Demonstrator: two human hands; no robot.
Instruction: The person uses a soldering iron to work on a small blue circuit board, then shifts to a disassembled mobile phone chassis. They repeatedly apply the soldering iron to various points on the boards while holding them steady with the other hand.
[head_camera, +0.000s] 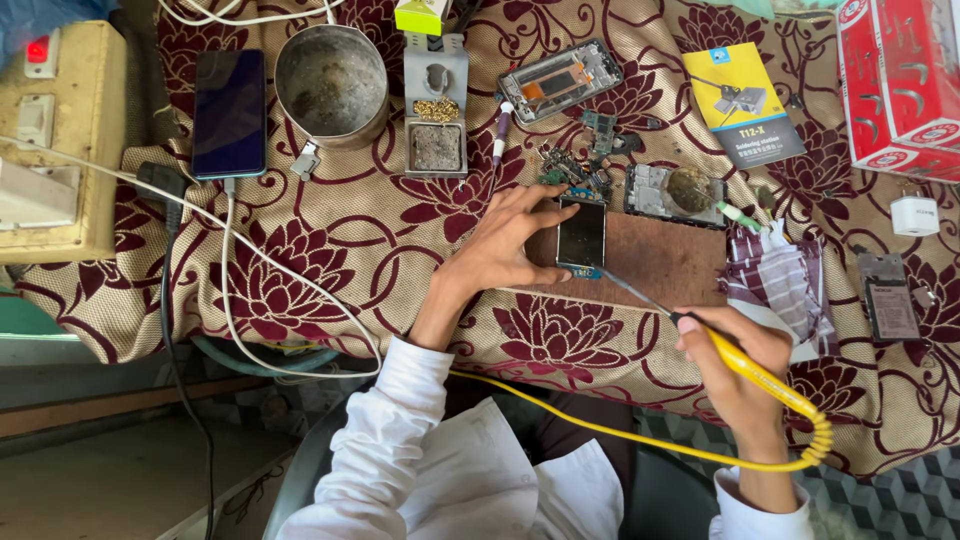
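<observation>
The left hand (500, 250) lies flat, fingers spread, pinning a small phone part (581, 237) on the wooden board (660, 265). The right hand (740, 375) grips a yellow soldering iron (745, 368), its tip at the part's lower edge, perhaps touching. The soldering looks underway, not finished.

A counter (330, 240) draped in a maroon floral cloth (400, 225) carries a wooden board (665, 262) near its front edge. Left of the board lie a metal pot (331, 85), a dark phone (229, 113) and a grey tip stand (436, 105). Beyond the board sit a phone frame (560, 80) and loose circuit boards (580, 165); right of it, a checked rag (780, 282) and a red box (900, 85).
</observation>
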